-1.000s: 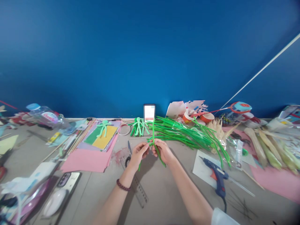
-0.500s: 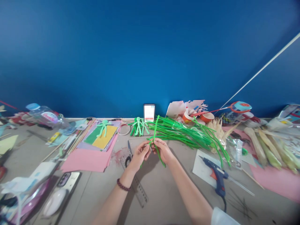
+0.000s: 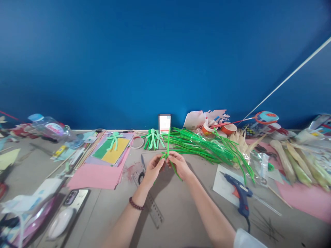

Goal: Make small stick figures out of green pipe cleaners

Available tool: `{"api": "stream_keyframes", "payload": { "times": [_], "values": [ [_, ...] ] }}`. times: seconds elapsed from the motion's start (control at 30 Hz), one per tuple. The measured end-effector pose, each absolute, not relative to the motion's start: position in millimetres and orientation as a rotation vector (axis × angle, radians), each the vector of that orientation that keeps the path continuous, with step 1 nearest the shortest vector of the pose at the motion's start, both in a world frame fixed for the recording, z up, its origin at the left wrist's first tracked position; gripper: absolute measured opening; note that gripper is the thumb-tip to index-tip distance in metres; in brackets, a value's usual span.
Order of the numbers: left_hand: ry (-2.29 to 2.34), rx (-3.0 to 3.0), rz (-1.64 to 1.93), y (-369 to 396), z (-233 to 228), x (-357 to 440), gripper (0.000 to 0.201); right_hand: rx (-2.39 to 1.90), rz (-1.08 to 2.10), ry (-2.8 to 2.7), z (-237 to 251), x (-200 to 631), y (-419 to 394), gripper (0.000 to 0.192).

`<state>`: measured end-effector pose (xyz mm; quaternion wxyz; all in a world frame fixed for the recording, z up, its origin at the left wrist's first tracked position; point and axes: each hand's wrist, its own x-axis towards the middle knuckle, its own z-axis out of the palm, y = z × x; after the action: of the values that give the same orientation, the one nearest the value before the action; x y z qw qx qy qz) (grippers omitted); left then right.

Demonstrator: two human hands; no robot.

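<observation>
My left hand [image 3: 152, 169] and my right hand [image 3: 179, 164] meet over the middle of the table and both pinch a green pipe cleaner [image 3: 168, 144]. One end stands up between the fingers; another end trails down under my right hand. A pile of long green pipe cleaners [image 3: 207, 146] lies just behind and to the right. Two finished green pipe-cleaner figures [image 3: 153, 138] lie behind my hands, and a paler one [image 3: 114, 140] rests on coloured paper.
Scissors [image 3: 142, 167] and a metal ruler [image 3: 152, 206] lie under my left arm. A blue glue gun [image 3: 239, 195] sits to the right, pink paper sheets [image 3: 98, 174] to the left, a phone [image 3: 74, 198] lower left, a plastic bottle [image 3: 50, 128] far left, corn husks [image 3: 294, 162] far right.
The upright end of the pipe cleaner tilted to the right, then came back upright as my fingers worked it. Both hands stayed in nearly the same place.
</observation>
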<state>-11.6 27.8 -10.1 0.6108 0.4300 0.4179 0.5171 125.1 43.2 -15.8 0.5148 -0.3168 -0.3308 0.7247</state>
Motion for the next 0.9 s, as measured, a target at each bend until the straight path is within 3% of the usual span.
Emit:
{"api": "stream_keyframes", "payload": {
  "times": [0.33,0.67,0.77,0.9],
  "values": [
    [1.103,1.072,1.297,29.7,-18.9,-15.0,0.027,-0.841,1.661,-0.971,-19.7,121.3,44.9,0.024],
    [1.170,1.056,1.347,28.4,-9.6,-15.6,0.024,-0.884,1.174,-1.313,-19.4,117.5,42.7,0.005],
    [1.169,1.009,1.354,28.8,-9.8,-15.7,0.026,-0.869,1.154,-1.318,-19.1,118.8,42.9,0.015],
    [1.174,1.022,1.368,29.4,-10.1,-16.1,0.028,-0.920,1.244,-1.255,-16.1,120.4,43.3,0.007]
  ]
}}
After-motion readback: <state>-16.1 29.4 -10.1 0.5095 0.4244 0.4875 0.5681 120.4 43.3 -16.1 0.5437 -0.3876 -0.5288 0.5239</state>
